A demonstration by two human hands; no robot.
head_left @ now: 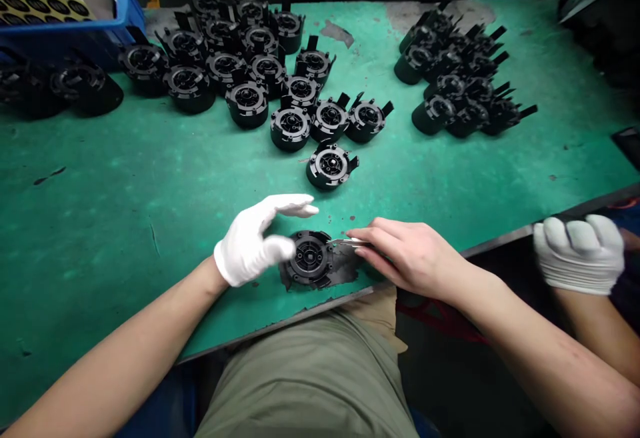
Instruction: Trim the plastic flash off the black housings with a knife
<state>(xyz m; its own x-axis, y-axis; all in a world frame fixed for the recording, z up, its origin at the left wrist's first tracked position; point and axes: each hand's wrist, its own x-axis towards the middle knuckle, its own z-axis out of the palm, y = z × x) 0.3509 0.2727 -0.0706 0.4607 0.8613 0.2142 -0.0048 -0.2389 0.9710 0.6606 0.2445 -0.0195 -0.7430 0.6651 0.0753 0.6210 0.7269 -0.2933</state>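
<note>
Black round part (310, 257): located on the green table (125, 171), near its front edge, over a dark worn patch (346, 266). Visible face is matte black, with concentric rings, radial ribs around a small centre and raised, notched segments along the rim. Fine surface condition cannot be told.

Left hand (251, 241), white-gloved, is at the part's left side—fingers spread from the thumb, grip released; thumb contact cannot be confirmed. Right hand (410, 251), bare, grasps a slim metal tool (346, 242) between thumb and fingers—its tip at the part's right rim, contact unclear.

Beyond stands a single similar black unit (329, 165), its ringed face up, with an upright tab at its right.
</note>
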